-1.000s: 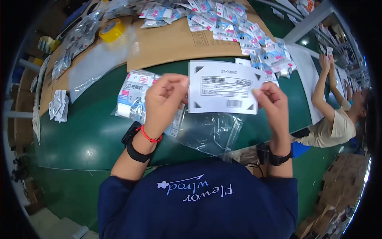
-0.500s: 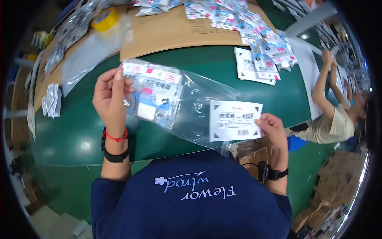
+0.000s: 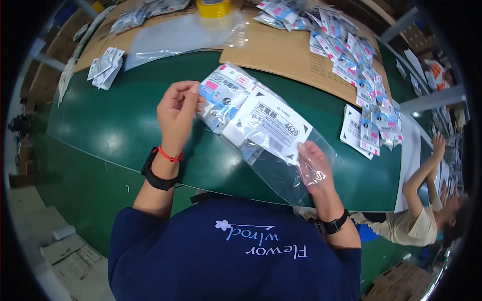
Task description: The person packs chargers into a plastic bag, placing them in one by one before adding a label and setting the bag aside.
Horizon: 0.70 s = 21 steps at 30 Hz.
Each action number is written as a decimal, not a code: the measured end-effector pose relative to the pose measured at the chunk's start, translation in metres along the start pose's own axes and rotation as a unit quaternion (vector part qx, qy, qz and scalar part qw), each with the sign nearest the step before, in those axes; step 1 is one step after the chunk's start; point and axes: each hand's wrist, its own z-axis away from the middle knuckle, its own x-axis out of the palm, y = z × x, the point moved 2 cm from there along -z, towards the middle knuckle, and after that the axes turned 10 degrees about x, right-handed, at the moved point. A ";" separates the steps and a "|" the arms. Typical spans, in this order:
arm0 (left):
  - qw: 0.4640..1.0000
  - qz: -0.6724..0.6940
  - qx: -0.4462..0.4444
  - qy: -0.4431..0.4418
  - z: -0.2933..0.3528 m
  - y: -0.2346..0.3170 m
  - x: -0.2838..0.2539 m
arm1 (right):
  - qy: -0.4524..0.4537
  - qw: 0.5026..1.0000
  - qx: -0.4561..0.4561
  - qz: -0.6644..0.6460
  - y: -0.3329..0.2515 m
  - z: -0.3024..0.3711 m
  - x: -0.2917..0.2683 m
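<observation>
My left hand pinches the far left end of a clear plastic bag, above the green table. Inside that end are flat blue-and-white retail packets with pink marks. My right hand grips a white printed label card with dark corner triangles by its lower right corner. Clear film covers part of the right fingers, so hand and card reach into the bag's loose end. The card's left part overlaps the packets.
Similar packets lie heaped on cardboard at the far right, beside a stack of white cards. Yellow tape, an empty clear bag and small white packets lie at the far left. Another person works at right.
The card, held apart at the bag's right before, has moved left into the bag over the packets with my right hand. The view has turned, shifting the table's contents.
</observation>
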 end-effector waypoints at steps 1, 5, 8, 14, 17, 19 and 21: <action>1.000 0.002 -0.013 -0.005 0.001 -0.001 0.002 | -0.007 1.000 0.003 0.005 0.000 -0.003 0.010; 1.000 0.002 -0.014 -0.009 0.003 -0.002 0.009 | -0.002 0.999 0.010 0.042 -0.010 -0.007 0.039; 0.996 -0.063 0.054 -0.017 -0.002 -0.005 0.005 | 0.006 0.999 0.004 0.039 -0.011 -0.007 0.043; 0.972 -0.203 0.108 -0.054 -0.022 -0.034 0.004 | -0.014 0.990 -0.052 0.129 -0.008 -0.016 0.053; 0.987 -0.142 0.009 -0.073 -0.022 -0.042 0.008 | -0.040 0.986 -0.073 0.143 -0.011 -0.024 0.056; 0.990 -0.110 -0.041 -0.083 -0.022 -0.044 0.011 | -0.018 0.985 -0.074 0.155 -0.011 -0.026 0.060; 0.990 -0.118 -0.038 -0.068 -0.022 -0.046 0.012 | -0.008 0.984 -0.075 0.163 -0.010 -0.029 0.065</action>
